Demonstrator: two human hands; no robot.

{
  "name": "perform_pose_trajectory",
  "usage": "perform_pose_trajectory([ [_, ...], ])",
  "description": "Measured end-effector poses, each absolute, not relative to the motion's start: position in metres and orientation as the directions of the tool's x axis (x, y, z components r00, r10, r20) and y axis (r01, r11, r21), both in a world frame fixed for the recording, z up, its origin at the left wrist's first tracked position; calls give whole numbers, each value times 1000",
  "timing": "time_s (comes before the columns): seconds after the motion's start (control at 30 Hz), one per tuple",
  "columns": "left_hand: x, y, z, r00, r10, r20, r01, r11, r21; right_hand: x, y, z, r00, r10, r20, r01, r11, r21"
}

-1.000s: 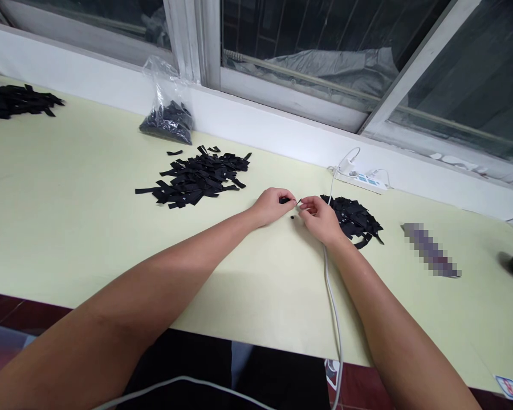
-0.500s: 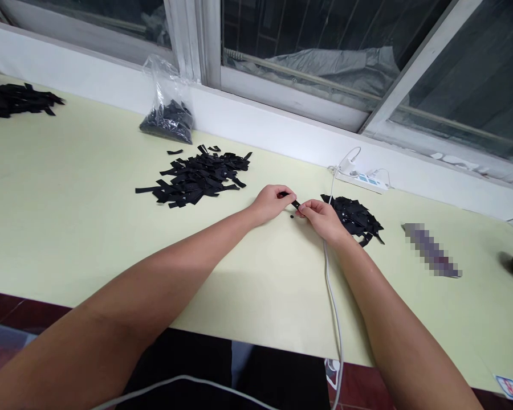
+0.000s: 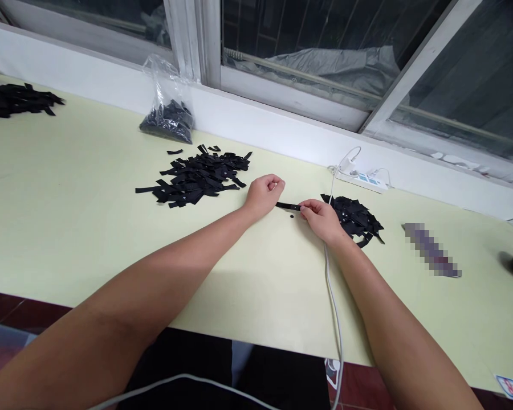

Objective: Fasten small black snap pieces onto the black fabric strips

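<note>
My right hand (image 3: 324, 220) pinches the right end of a short black strip (image 3: 288, 206), which reaches left toward my other hand. My left hand (image 3: 263, 194) is raised a little above the strip's left end, its fingers curled together; whether they still touch the strip is unclear. A small black dot-like piece (image 3: 292, 216) lies on the table just below the strip. Left of my hands spreads a pile of black strips (image 3: 200, 173). Another black pile (image 3: 355, 216) lies right beside my right hand, partly behind it.
On the yellow table (image 3: 111, 228) a clear bag (image 3: 167, 119) of black pieces leans near the wall. More strips (image 3: 17, 101) lie far left. A white cable (image 3: 331, 285) runs past my right wrist from a power strip (image 3: 363, 180). A blurred object (image 3: 431, 250) lies right.
My left hand has moved up and left, off the middle of the strip. The strip now shows more of its length and lies more level. My right hand has barely moved.
</note>
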State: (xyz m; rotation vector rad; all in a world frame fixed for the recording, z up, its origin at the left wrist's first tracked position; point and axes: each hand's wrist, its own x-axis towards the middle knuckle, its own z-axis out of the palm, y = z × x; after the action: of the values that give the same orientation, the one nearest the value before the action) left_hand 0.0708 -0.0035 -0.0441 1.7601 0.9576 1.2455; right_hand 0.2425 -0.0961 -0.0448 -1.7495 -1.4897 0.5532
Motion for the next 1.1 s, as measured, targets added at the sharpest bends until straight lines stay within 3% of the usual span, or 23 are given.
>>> perform_pose_trajectory([
  [0.1,70,1,-45,223,898,378,127,-411,903,241,-98,-46,210,949,235,774,-15,-633],
  [0.17,70,0,-46,265,882,390,124,-432,893,240,-99,-47,218,936,276,800,-10,-600],
  [0.43,72,-7,-48,462,815,349,233,-491,839,244,-97,-46,428,835,346,730,-94,-676],
  [0.7,71,-11,-47,481,798,364,315,-545,777,235,-102,-40,217,947,237,806,-37,-590],
  [1.1,72,-8,-49,440,805,398,267,-541,798,227,-108,-32,95,978,185,838,22,-546],
])
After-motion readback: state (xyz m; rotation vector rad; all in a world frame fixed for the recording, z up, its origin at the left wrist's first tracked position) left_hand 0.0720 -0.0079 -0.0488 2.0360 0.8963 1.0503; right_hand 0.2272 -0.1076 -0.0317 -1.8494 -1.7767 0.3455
